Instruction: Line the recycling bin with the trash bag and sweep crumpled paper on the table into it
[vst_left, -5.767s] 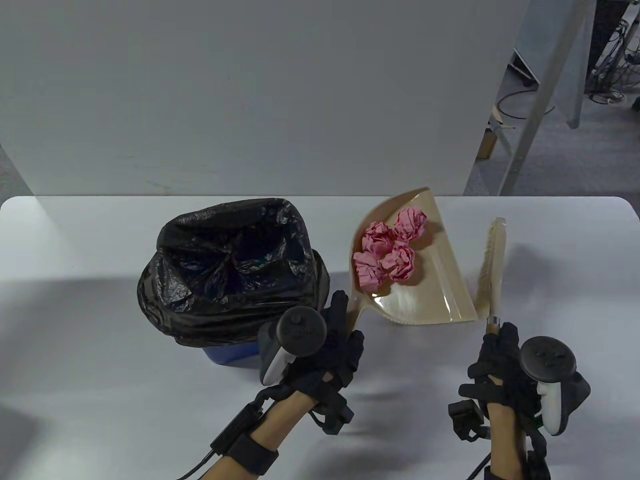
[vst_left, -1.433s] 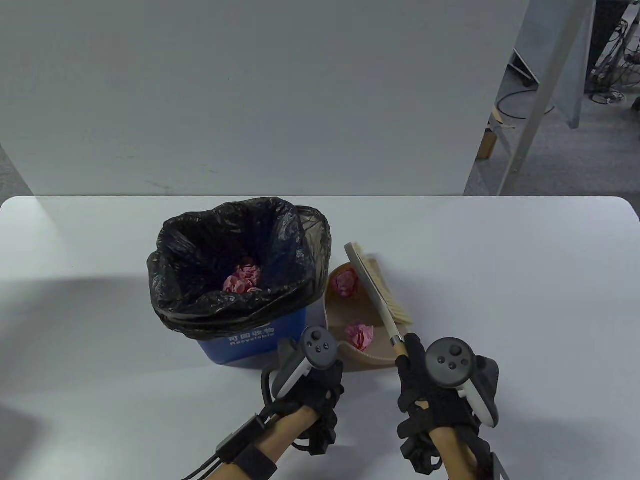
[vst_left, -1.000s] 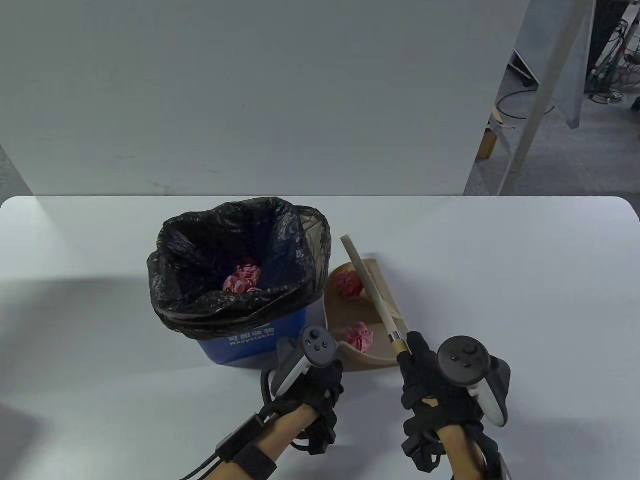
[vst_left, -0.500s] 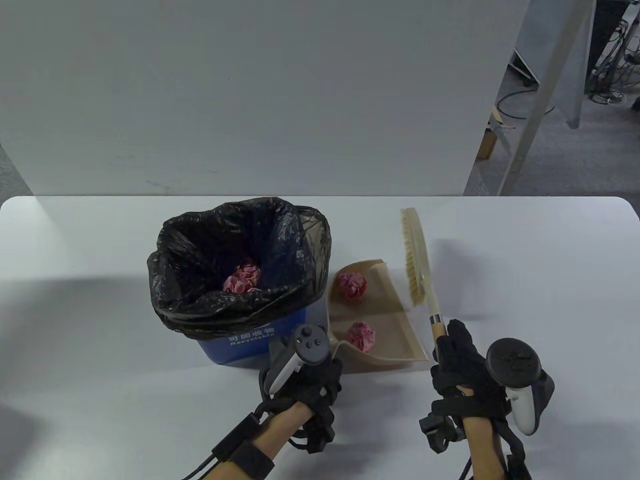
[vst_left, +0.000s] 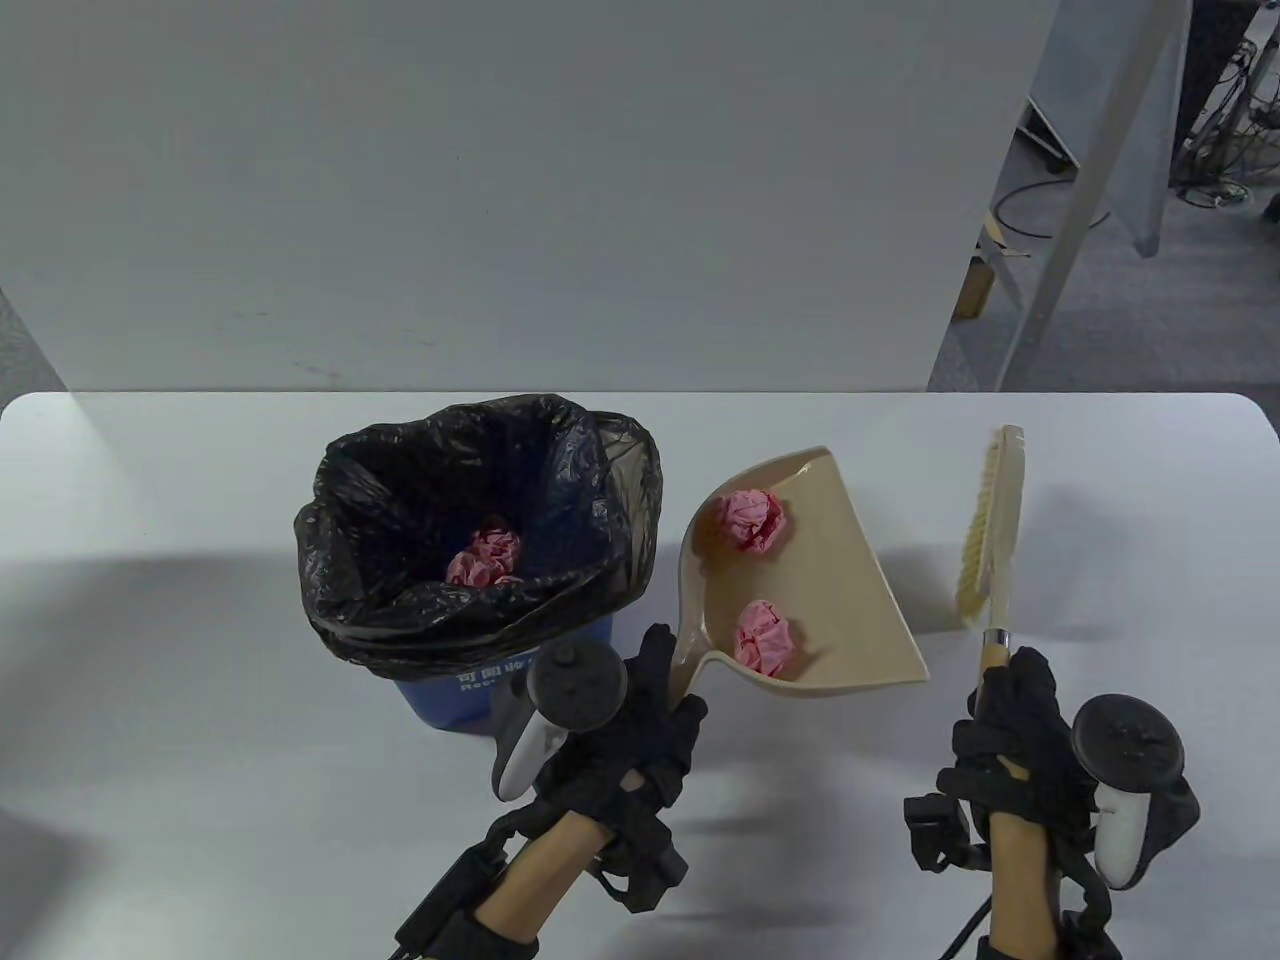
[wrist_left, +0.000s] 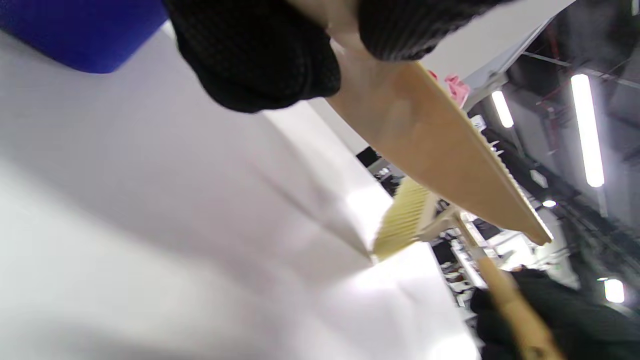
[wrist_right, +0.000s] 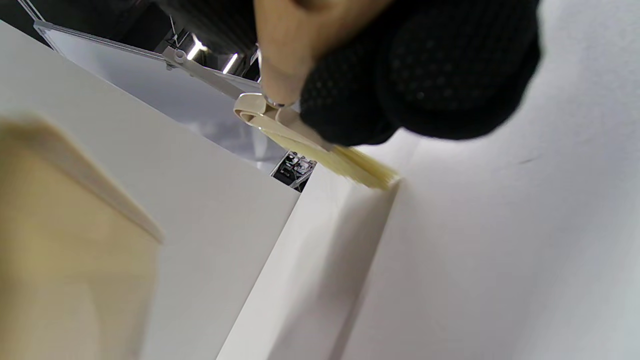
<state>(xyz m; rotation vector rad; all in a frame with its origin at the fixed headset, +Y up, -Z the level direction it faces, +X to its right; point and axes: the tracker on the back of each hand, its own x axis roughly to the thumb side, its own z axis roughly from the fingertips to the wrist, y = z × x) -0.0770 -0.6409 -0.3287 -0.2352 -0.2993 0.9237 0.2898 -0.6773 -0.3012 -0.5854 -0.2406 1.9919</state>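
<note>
The blue recycling bin (vst_left: 440, 695), lined with a black trash bag (vst_left: 380, 560), stands left of centre with pink paper balls (vst_left: 485, 555) inside. My left hand (vst_left: 640, 730) grips the handle of a beige dustpan (vst_left: 830, 580) held just right of the bin; its underside (wrist_left: 430, 145) fills the left wrist view. Two pink crumpled paper balls (vst_left: 752, 518) (vst_left: 765, 637) lie in the pan. My right hand (vst_left: 1010, 730) grips the wooden handle of a hand brush (vst_left: 990, 530) right of the pan, its bristles (wrist_right: 350, 167) at the table.
A white wall panel (vst_left: 500, 190) rises right behind the white table (vst_left: 1130, 540). Past it at the right are a slanted post (vst_left: 1070, 230) and cables on the floor (vst_left: 1215, 150).
The brush swung out of the dustpan and moved right. The dustpan rose and tipped flatter beside the bin, two paper balls still in it. Earlier, other balls went into the bag.
</note>
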